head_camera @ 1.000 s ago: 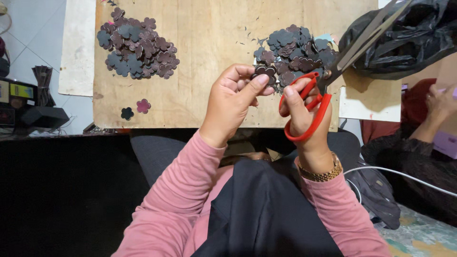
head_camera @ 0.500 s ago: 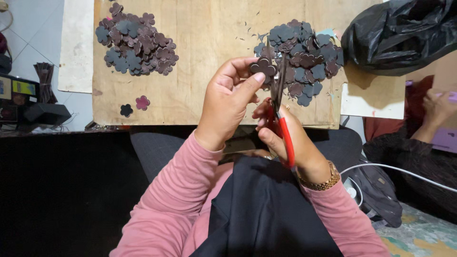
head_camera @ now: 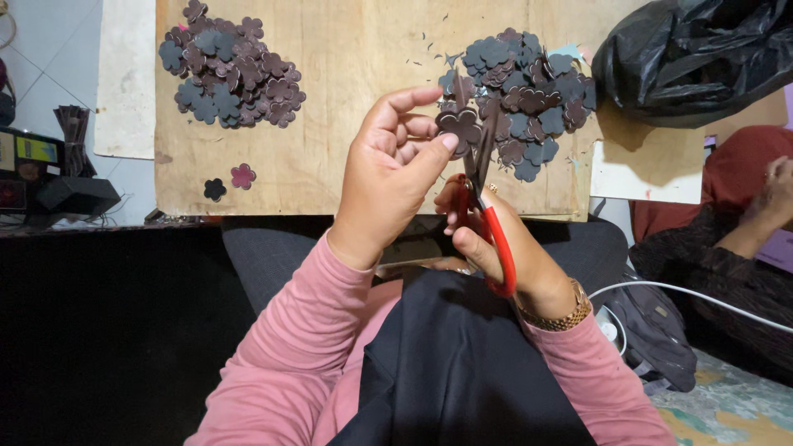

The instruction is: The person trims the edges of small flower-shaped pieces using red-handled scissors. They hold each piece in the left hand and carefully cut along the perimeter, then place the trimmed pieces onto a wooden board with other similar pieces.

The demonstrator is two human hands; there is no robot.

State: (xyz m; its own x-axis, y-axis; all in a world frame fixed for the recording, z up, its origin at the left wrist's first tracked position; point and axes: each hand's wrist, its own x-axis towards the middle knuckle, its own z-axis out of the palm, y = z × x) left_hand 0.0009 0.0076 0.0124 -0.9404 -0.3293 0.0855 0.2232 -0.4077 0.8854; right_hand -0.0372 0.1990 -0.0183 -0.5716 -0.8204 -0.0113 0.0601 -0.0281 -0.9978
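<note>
Board: raw plywood, matt, scuffed and stained. Flower cutouts, one in left hand as flower piece: dark matt sheet, looks like foam or felt (can't tell which). Piles same stuff, slightly fuzzy edges. Scissors in right hand: dull metal blades, glossy red plastic handles. Bag: thin black plastic, shiny, crinkled. Sleeves: pink ribbed knit cloth. Lap cloth: smooth black fabric. Watch band: polished gold-tone metal.

Left hand mid-frame, raised, thumb and fingers pinched together, pink sleeve running to lower left. Right hand just right of it, fingers curled closed, wrist toward lower right.
</note>
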